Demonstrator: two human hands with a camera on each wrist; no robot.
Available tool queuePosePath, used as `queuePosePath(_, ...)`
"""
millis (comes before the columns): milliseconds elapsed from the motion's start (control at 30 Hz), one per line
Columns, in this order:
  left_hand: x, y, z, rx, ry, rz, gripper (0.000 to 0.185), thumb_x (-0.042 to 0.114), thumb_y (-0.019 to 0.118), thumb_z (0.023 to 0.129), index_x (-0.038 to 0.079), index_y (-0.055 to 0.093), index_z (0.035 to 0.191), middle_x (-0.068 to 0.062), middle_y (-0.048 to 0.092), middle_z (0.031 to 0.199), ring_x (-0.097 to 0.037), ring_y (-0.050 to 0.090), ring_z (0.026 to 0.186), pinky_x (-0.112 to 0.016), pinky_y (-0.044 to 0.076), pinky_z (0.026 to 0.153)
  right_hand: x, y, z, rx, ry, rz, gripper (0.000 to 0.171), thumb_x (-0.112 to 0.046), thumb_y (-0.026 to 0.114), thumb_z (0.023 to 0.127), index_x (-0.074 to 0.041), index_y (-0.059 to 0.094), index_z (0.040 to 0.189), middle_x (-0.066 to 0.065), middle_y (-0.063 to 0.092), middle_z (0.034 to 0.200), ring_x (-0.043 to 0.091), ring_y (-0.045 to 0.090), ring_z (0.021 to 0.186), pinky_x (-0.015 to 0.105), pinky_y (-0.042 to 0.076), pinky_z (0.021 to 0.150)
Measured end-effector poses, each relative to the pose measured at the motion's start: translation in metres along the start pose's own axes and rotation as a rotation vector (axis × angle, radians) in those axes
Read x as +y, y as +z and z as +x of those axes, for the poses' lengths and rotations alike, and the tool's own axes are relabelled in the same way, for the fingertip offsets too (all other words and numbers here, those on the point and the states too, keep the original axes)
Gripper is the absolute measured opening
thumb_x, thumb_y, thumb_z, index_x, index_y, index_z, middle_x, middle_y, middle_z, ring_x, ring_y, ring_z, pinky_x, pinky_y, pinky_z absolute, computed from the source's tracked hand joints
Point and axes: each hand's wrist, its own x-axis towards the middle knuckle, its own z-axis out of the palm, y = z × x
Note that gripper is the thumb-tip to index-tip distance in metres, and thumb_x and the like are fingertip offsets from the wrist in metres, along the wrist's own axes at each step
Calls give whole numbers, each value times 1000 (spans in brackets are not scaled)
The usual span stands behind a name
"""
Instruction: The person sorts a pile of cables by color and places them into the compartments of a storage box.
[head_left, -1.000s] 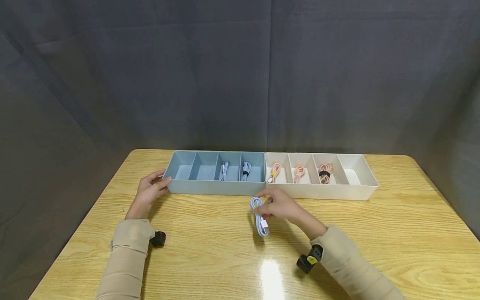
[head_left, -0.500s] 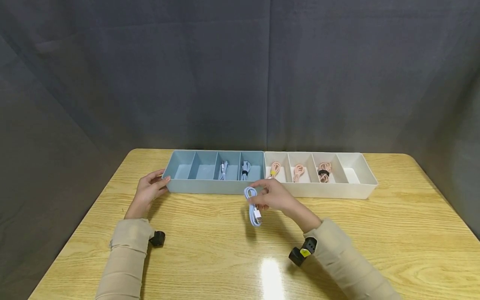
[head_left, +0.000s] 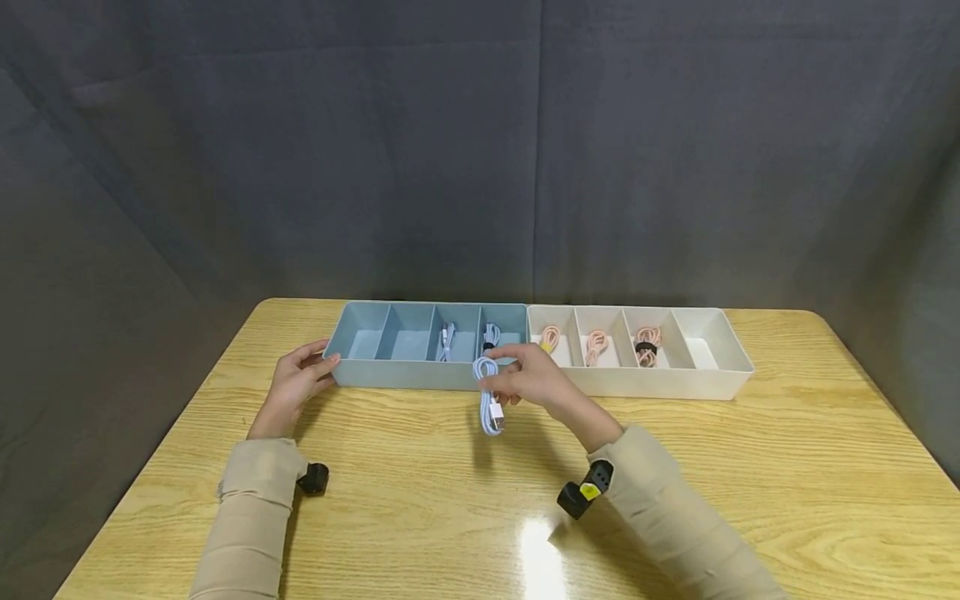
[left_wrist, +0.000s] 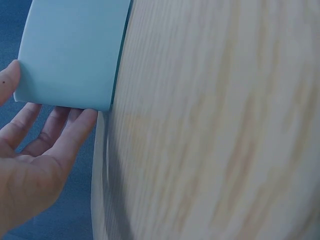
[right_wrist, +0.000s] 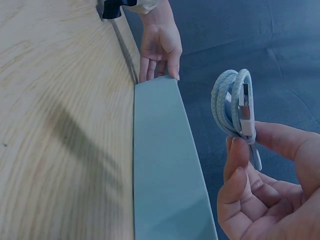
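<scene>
My right hand (head_left: 531, 379) pinches a coiled light-blue USB cable (head_left: 490, 414) between thumb and fingers, in front of the blue divided box (head_left: 420, 375). In the right wrist view the cable (right_wrist: 229, 102) is a bundled loop with its metal plug showing. My left hand (head_left: 294, 385) touches the left end of the blue box. In the left wrist view its fairly straight fingers rest against the lower edge of the end wall, the thumb at the rim. Two blue cables lie in the box's two right compartments, one bundle (head_left: 447, 342) and one with a black strap (head_left: 491, 335).
A white divided box (head_left: 645, 383) stands end to end with the blue one. Three of its compartments hold pink cables, such as the bundle with a black strap (head_left: 647, 346). Both boxes stand on a wooden table (head_left: 420, 517) before a dark curtain (head_left: 420, 167).
My right hand has moved left and toward the blue box, carrying the blue cable with it. My left hand has stayed at the box's end.
</scene>
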Motion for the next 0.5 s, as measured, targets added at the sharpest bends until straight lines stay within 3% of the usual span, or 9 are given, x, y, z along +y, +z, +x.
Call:
queuePosePath(267,9,-1,-8,-25,4,-20,67,29,65,86,-1,35,137,-14,42,113,-13,55,91,-23,51,78,-10,1,9,10,10,-4,47,-9,70,79,4,54,121,2,59,58,12,53,52,26,45,50)
queuePosePath(500,1,0,-2,-8,12,8,71,35,64,85,1,34,139,-20,39,121,-23,52,100,-19,50,75,-16,1,17,34,18,11,47,-10,69,79,2,54,122,3,59,60,12,53,52,26,44,50)
